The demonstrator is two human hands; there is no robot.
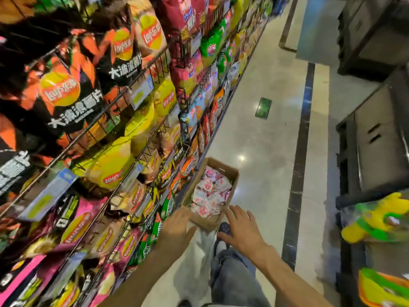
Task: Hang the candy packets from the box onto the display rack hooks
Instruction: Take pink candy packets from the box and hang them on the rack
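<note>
Barely begun by the look of it: cardboard box point(210, 191) full of pink-white candy packets point(209, 196), left hand point(176, 231) and right hand point(242, 229) both spread open, empty, no packet lifted.

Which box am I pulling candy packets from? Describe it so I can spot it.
Follow the snack rack down to the floor. At its foot sits an open brown cardboard box, just ahead of both hands. It alone holds loose pink-and-white packets, unlike the shelved chip bags.
</note>
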